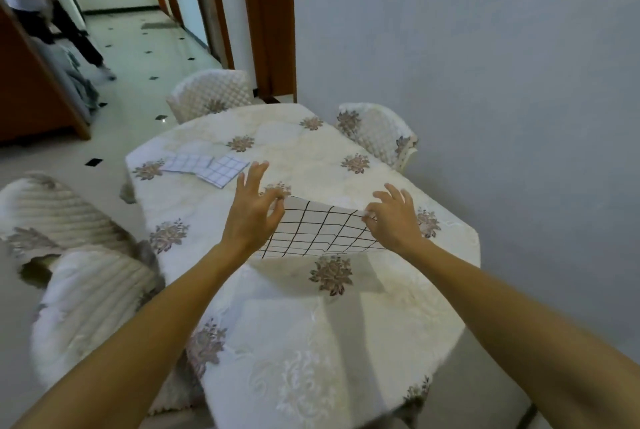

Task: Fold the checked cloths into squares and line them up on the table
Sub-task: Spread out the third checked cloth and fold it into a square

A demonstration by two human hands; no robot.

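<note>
White cloth with a black grid of checks [318, 229] hangs between the two hands above the middle of the worktop [311, 342], which is draped in a cream cover embroidered with brownish flower sprigs. The left hand [252, 210] pinches the cloth's far left corner between thumb and forefinger, its other fingers fanned out and pointing upward. The right hand [396, 217] pinches the far right corner in the same way, with its remaining fingers loosely spread. The far edge sags a little between the two grips, and the near edge curls downward; a soft shadow lies on the cover beneath it, so the cloth appears lifted off the surface.

Toward the far left of the worktop lie two more pale checked cloths, already folded flat. The left folded cloth [187, 163] sits close to the edge, and the right folded cloth [223, 171] is turned at an angle, touching or slightly overlapping its neighbour.

Chairs in quilted white covers stand around: one at the far end [211, 92], one by the grey wall [379, 130], and one at the near left [79, 255]. On the tiled floor [138, 57] beyond, a blurred person [52, 12] stands in the corridor.
</note>
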